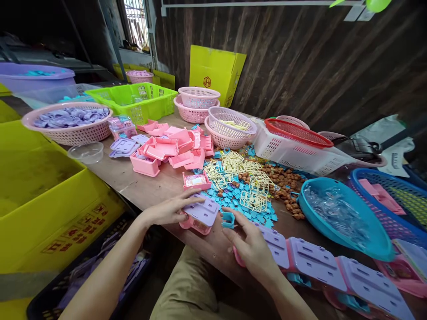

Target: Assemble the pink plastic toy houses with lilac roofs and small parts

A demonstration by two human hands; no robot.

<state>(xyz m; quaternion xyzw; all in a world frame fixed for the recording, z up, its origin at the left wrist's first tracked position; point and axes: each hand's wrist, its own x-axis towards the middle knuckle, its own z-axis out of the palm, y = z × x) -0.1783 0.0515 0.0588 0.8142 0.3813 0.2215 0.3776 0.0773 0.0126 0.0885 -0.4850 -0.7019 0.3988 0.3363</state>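
Observation:
My left hand (171,208) is closed on a pink toy box with a flat lilac lid (203,210), its thumb at the side and its fingers over the top. The box stands at the table's front edge. Between the thumb and fingers of my right hand (248,238) is a small blue plastic clip (228,219), held just right of the box and apart from it. Beyond both hands spreads a pile of small blue plastic pieces (230,200), with cream plastic frames (254,200) on top. Beside my right forearm runs a row of lilac-lidded boxes (315,262).
Pink trays (167,146) are heaped behind my left hand. A blue basin (343,218) of clear parts stands right, near brown figures (287,182). A pink basket (66,126) of lilac pieces, a green crate (133,102) and a yellow carton (43,195) are left.

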